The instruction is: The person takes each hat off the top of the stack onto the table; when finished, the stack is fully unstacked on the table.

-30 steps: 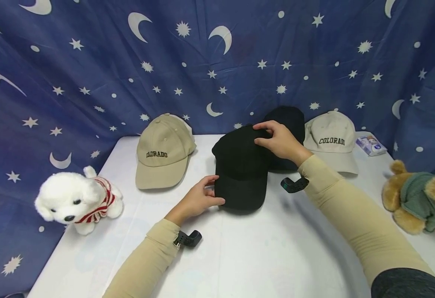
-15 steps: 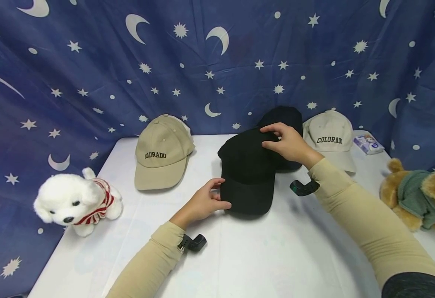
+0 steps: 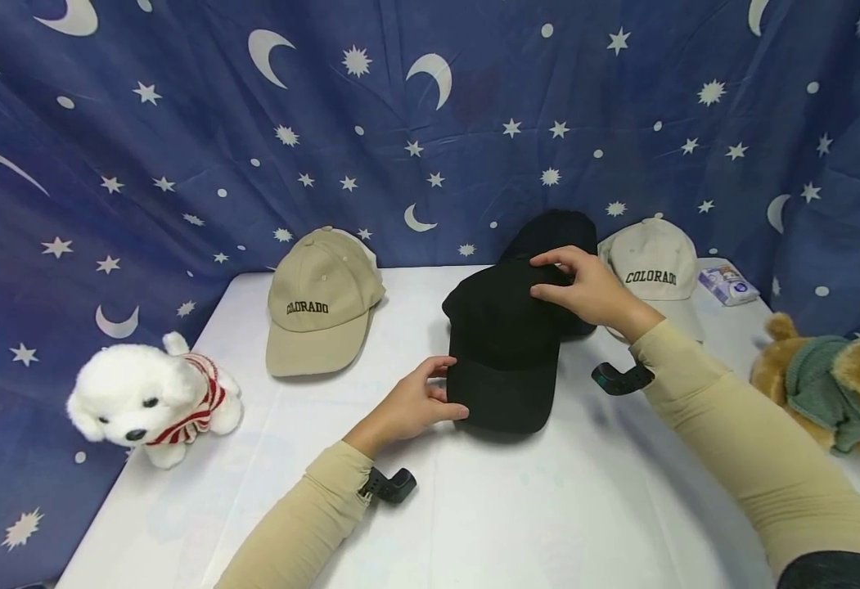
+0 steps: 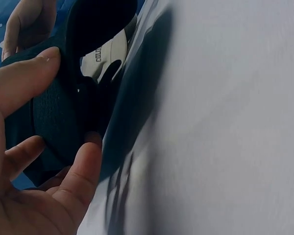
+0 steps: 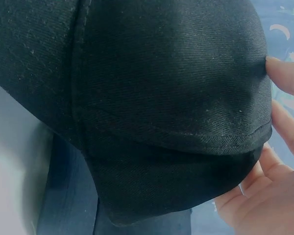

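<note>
A black baseball cap (image 3: 502,327) is held above the table, its brim (image 3: 502,401) toward me. My left hand (image 3: 413,402) grips the left side by the brim, and in the left wrist view its thumb (image 4: 27,81) lies on the cap's edge with fingers around the side. My right hand (image 3: 595,290) holds the crown at its upper right; in the right wrist view its fingers (image 5: 286,129) curl at the cap's edge. Behind, a second dark cap (image 3: 558,231) is partly covered by the held cap and my right hand.
A tan COLORADO cap (image 3: 319,282) sits back left. A cream COLORADO cap (image 3: 649,254) and a small purple pack (image 3: 728,285) are back right. White plush dog (image 3: 131,393) at left, brown plush (image 3: 816,384) at right. A starry blue curtain (image 3: 371,147) hangs behind the white table (image 3: 518,515).
Both hands have shifted the black cap to the right and slightly toward me. More of the dark cap's upper left side now shows behind it. Their hold looks the same.
</note>
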Action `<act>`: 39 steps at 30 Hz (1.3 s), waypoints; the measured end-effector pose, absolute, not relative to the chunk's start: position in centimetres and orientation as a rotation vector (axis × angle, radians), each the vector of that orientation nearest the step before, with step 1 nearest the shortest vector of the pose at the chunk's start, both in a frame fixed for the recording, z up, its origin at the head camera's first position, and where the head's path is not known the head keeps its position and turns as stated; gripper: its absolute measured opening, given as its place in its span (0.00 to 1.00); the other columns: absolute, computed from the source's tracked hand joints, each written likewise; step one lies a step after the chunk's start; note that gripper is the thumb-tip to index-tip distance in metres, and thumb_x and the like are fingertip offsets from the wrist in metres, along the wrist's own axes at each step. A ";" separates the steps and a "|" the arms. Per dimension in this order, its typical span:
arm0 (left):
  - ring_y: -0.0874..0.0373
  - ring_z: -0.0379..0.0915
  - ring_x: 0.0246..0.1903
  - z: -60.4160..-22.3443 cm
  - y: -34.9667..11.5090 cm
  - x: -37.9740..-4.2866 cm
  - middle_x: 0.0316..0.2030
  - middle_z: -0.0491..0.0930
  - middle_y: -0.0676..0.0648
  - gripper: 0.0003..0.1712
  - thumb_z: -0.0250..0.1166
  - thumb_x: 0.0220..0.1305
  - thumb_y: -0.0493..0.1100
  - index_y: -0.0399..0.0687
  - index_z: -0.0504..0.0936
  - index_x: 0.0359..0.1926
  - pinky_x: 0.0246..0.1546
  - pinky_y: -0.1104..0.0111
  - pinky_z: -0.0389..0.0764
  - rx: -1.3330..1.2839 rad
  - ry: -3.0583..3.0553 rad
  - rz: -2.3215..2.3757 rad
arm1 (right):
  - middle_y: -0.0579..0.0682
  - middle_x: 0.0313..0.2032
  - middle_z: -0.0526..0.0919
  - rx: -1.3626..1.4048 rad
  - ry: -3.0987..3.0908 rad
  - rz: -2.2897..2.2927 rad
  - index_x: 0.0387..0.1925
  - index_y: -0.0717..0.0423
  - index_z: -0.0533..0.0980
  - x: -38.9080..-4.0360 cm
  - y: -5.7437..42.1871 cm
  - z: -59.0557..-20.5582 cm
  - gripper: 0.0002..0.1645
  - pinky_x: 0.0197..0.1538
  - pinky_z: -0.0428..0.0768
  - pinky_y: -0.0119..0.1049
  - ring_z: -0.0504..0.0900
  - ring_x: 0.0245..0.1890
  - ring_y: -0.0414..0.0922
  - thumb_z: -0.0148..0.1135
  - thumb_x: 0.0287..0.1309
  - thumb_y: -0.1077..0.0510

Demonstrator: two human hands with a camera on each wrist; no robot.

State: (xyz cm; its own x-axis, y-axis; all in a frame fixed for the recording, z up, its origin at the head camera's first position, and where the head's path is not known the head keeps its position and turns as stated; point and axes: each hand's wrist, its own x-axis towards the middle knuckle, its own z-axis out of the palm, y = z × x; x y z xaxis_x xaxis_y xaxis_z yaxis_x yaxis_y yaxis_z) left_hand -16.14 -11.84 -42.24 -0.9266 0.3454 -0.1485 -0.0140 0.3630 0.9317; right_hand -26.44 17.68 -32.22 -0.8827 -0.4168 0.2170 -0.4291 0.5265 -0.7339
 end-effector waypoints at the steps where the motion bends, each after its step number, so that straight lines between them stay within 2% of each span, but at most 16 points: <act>1: 0.58 0.78 0.41 -42.2 -11.7 -16.1 0.65 0.68 0.44 0.45 0.78 0.53 0.42 0.50 0.66 0.71 0.39 0.67 0.77 0.296 2.307 1.583 | 0.60 0.60 0.72 0.755 -2.735 1.324 0.60 0.62 0.76 -26.3 17.9 -32.2 0.27 0.62 0.65 0.55 0.69 0.58 0.56 0.69 0.62 0.56; 4: 0.58 0.79 0.40 -42.3 -11.3 -16.0 0.62 0.70 0.44 0.46 0.78 0.53 0.41 0.49 0.66 0.71 0.38 0.67 0.77 0.312 2.286 1.588 | 0.60 0.60 0.72 0.733 -2.743 1.341 0.60 0.61 0.76 -25.8 18.4 -32.2 0.27 0.63 0.65 0.54 0.69 0.58 0.56 0.70 0.62 0.56; 7: 0.58 0.80 0.37 -42.3 -10.9 -15.8 0.55 0.76 0.44 0.46 0.78 0.53 0.41 0.49 0.66 0.71 0.36 0.67 0.77 0.327 2.275 1.582 | 0.58 0.59 0.73 0.702 -2.750 1.356 0.60 0.60 0.76 -25.3 19.0 -32.1 0.26 0.62 0.65 0.53 0.70 0.57 0.55 0.70 0.61 0.57; 13: 0.58 0.81 0.37 -42.2 -9.8 -15.5 0.51 0.78 0.47 0.46 0.78 0.53 0.41 0.49 0.66 0.70 0.37 0.68 0.78 0.345 2.261 1.577 | 0.54 0.58 0.74 0.661 -2.763 1.366 0.59 0.58 0.77 -24.5 20.1 -31.8 0.26 0.59 0.66 0.51 0.70 0.54 0.54 0.71 0.61 0.57; 20: 0.59 0.82 0.34 -42.0 -8.4 -15.1 0.39 0.83 0.48 0.45 0.78 0.54 0.40 0.47 0.66 0.70 0.37 0.69 0.78 0.400 2.244 1.578 | 0.58 0.57 0.75 0.633 -2.779 1.299 0.61 0.59 0.75 -23.4 21.4 -31.6 0.29 0.52 0.69 0.52 0.70 0.51 0.53 0.70 0.62 0.54; 24: 0.59 0.83 0.32 -42.0 -7.6 -14.9 0.33 0.84 0.49 0.45 0.78 0.53 0.40 0.47 0.65 0.70 0.36 0.70 0.78 0.413 2.223 1.576 | 0.61 0.59 0.74 0.624 -2.779 1.277 0.61 0.60 0.74 -22.9 22.2 -31.7 0.29 0.55 0.69 0.56 0.71 0.54 0.58 0.69 0.62 0.53; 30: 0.60 0.83 0.32 -42.0 -6.4 -14.8 0.38 0.83 0.51 0.46 0.78 0.53 0.40 0.47 0.65 0.71 0.36 0.70 0.79 0.430 2.212 1.572 | 0.64 0.63 0.71 0.559 -2.775 1.245 0.59 0.63 0.74 -22.1 23.3 -31.8 0.28 0.64 0.62 0.62 0.67 0.62 0.64 0.67 0.64 0.51; 37: 0.61 0.82 0.31 -42.2 -5.1 -14.6 0.35 0.83 0.51 0.47 0.78 0.53 0.39 0.46 0.65 0.71 0.36 0.71 0.79 0.456 2.197 1.576 | 0.63 0.62 0.71 0.523 -2.770 1.236 0.59 0.63 0.74 -21.6 24.2 -31.9 0.28 0.61 0.63 0.61 0.67 0.61 0.63 0.68 0.64 0.53; 39: 0.62 0.81 0.31 -42.2 -4.8 -14.6 0.38 0.81 0.51 0.47 0.78 0.53 0.39 0.46 0.65 0.71 0.35 0.71 0.78 0.461 2.204 1.571 | 0.63 0.62 0.72 0.507 -2.775 1.226 0.59 0.62 0.74 -21.4 24.5 -31.8 0.28 0.59 0.64 0.60 0.68 0.59 0.62 0.68 0.64 0.52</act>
State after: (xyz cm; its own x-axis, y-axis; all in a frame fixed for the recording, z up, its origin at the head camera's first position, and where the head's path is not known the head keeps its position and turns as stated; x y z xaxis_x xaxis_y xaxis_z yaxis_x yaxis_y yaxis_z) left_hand -14.55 -4.78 -42.24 -0.8683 0.4799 -0.1252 0.0381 0.3161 0.9480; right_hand -21.41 24.53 -31.78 -0.9434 -0.2711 0.1908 -0.3237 0.6282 -0.7076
